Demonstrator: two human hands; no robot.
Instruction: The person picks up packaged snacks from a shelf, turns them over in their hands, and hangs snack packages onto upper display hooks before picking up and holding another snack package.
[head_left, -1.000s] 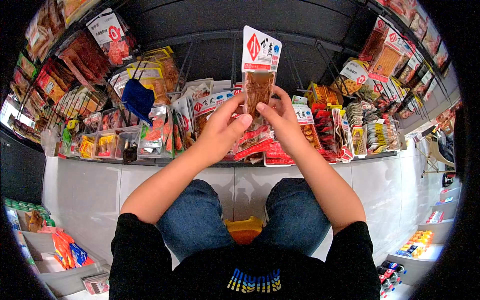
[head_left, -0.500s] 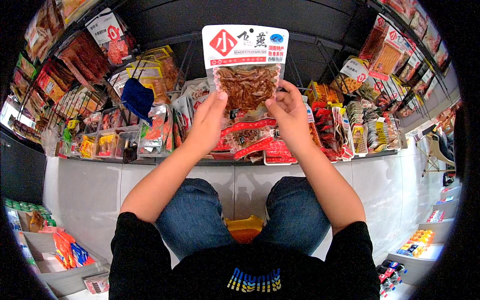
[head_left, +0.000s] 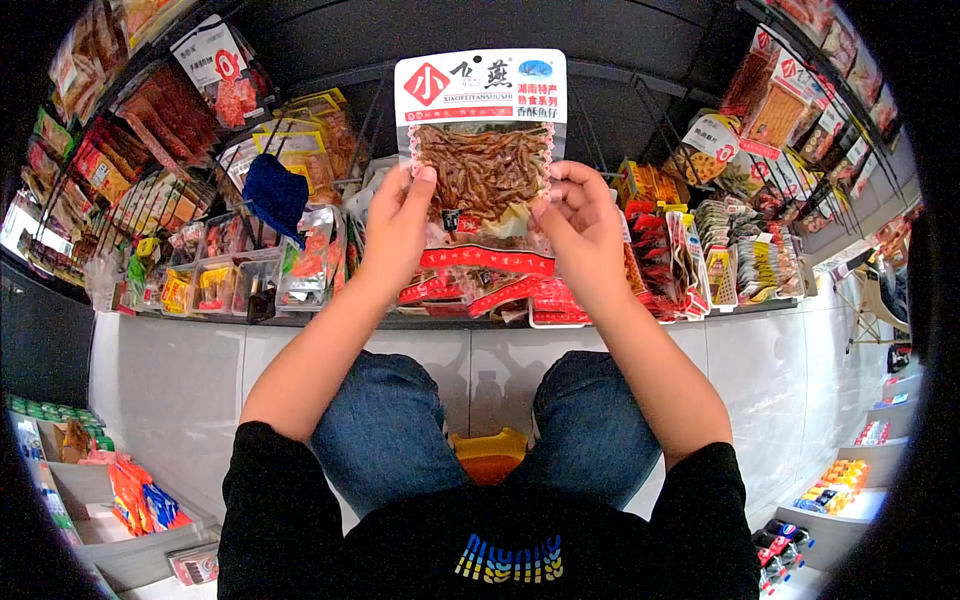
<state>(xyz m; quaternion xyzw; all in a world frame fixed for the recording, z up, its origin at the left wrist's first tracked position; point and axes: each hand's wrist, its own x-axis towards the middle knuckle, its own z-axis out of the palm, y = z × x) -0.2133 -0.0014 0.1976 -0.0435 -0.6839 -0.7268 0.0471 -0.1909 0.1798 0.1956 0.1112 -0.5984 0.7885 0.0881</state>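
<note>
Between my two hands is a snack packet (head_left: 485,170), held upright by its side edges in front of the shelf. It has a white printed header with a red diamond, a clear window showing brown dried food, and a red band along the bottom. My left hand (head_left: 398,215) grips its left edge, thumb on the front. My right hand (head_left: 582,220) pinches the right edge, thumb on the front and fingers behind. Other red-trimmed packets (head_left: 500,292) lie on the shelf just below and behind it.
A dark blue cloth (head_left: 275,200) hangs left of my hands. Clear bins (head_left: 215,290) of snacks stand on the left, and rows of upright packets (head_left: 765,268) on the right. Hanging packets (head_left: 170,120) fill the rack. A yellow-orange stool (head_left: 488,458) shows between my knees.
The packet has shifted slightly left and now faces me flatter, with its lower red band plainer to see. My left hand has moved a little left with it.
</note>
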